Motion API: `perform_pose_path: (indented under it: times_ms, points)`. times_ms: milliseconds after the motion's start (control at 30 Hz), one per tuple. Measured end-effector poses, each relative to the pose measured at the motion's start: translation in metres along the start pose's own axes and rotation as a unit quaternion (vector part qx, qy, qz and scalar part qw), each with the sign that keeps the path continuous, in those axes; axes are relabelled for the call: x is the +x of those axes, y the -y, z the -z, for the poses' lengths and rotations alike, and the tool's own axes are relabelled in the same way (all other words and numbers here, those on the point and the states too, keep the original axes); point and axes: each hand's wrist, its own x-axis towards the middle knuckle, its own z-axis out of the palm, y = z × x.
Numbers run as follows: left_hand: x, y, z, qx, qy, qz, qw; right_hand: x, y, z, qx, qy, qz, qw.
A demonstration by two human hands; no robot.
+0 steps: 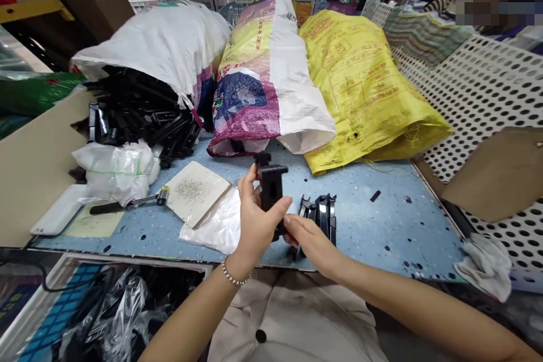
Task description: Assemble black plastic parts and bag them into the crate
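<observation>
Beige clothing (292,317) with a dark round button lies nearest, between two bare forearms reaching over a blue speckled tabletop (365,237). Around one upright, black, block-shaped plastic part (271,186), the left hand (258,215) is closed, its thumb along the right side; a silver beaded bracelet (235,272) circles that wrist. The part is held above the near middle of the table. The right hand (311,240) has its fingers drawn narrow at the part's lower end; whether they grip or only touch, I cannot tell.

Just right of the part stand slim, curved, glossy black plastic pieces (326,218), grouped closely. Left of the hands are a clear plastic sheet (212,226), a square off-white board (195,216) scattered with tiny specks, and a black-handled hammer-like tool (136,202). Far left, a white woven sack (156,39) spills black plastic pieces (139,110); a printed multicoloured sack (263,68) and a yellow woven sack (360,85) lie further right.
</observation>
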Motion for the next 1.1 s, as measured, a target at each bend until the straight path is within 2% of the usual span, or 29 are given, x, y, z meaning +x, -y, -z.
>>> perform_pose_path:
  times_ms: [67,133,167,200,233,267,300,367,400,433,467,500,533,600,667,733,767,833,900,933,1000,1100]
  points:
    - [-0.001,0.008,-0.002,0.033,0.025,-0.022,0.999,-0.002,-0.008,-0.002,0.125,0.038,-0.13,0.983]
    - [0.0,0.016,-0.003,0.024,0.048,-0.013,0.998,-0.004,-0.011,0.005,0.153,0.074,-0.187,0.968]
    - [0.002,0.019,-0.004,0.003,0.055,0.01,0.998,-0.006,-0.01,0.011,0.122,0.08,-0.177,0.973]
    - [0.003,0.021,-0.005,-0.03,0.062,0.047,0.997,-0.008,-0.008,0.018,0.058,0.075,-0.136,0.986]
    - [0.005,0.022,-0.005,-0.07,0.066,0.093,0.991,-0.009,-0.005,0.024,-0.032,0.059,-0.065,0.996]
    - [0.007,0.021,-0.006,-0.111,0.07,0.143,0.981,-0.01,-0.001,0.03,-0.138,0.039,0.027,0.989]
    - [0.008,0.02,-0.007,-0.148,0.074,0.192,0.967,-0.009,0.003,0.036,-0.248,0.022,0.125,0.96]
    - [0.009,0.016,-0.009,-0.198,0.083,0.265,0.94,-0.006,0.008,0.042,-0.426,0.009,0.297,0.855]
    - [0.008,0.015,-0.01,-0.209,0.086,0.288,0.931,-0.003,0.009,0.043,-0.483,0.01,0.357,0.8]
    - [0.008,0.015,-0.01,-0.214,0.085,0.304,0.925,0.0,0.01,0.043,-0.519,0.012,0.398,0.757]
    - [0.008,0.016,-0.01,-0.214,0.083,0.313,0.922,0.003,0.01,0.044,-0.538,0.012,0.42,0.731]
    - [0.01,0.02,-0.008,-0.209,0.078,0.312,0.923,0.004,0.01,0.045,-0.544,0.013,0.426,0.723]
    - [0.011,0.025,-0.006,-0.195,0.072,0.301,0.931,0.005,0.008,0.047,-0.542,0.017,0.415,0.731]
    - [0.016,0.04,0.002,-0.138,0.052,0.258,0.955,0.001,0.0,0.055,-0.531,0.011,0.34,0.776]
    - [0.018,0.059,0.009,-0.048,0.042,0.211,0.975,-0.006,-0.017,0.066,-0.531,-0.057,0.224,0.815]
    - [0.011,0.078,0.01,0.044,0.057,0.172,0.982,-0.014,-0.041,0.077,-0.536,-0.16,0.124,0.82]
    - [0.005,0.086,0.008,0.087,0.072,0.147,0.983,-0.016,-0.054,0.082,-0.535,-0.192,0.097,0.817]
    - [-0.007,0.1,-0.002,0.175,0.1,0.082,0.976,-0.016,-0.08,0.09,-0.52,-0.213,0.082,0.823]
    - [-0.007,0.107,-0.012,0.269,0.132,0.015,0.954,-0.012,-0.098,0.1,-0.493,-0.215,0.082,0.839]
    - [0.001,0.107,-0.015,0.317,0.147,-0.01,0.937,-0.01,-0.104,0.105,-0.477,-0.211,0.084,0.849]
    - [0.036,0.1,-0.015,0.395,0.156,-0.04,0.904,-0.008,-0.108,0.116,-0.446,-0.192,0.088,0.87]
    - [0.12,0.076,-0.004,0.468,0.109,-0.039,0.876,-0.009,-0.102,0.126,-0.412,-0.189,0.1,0.886]
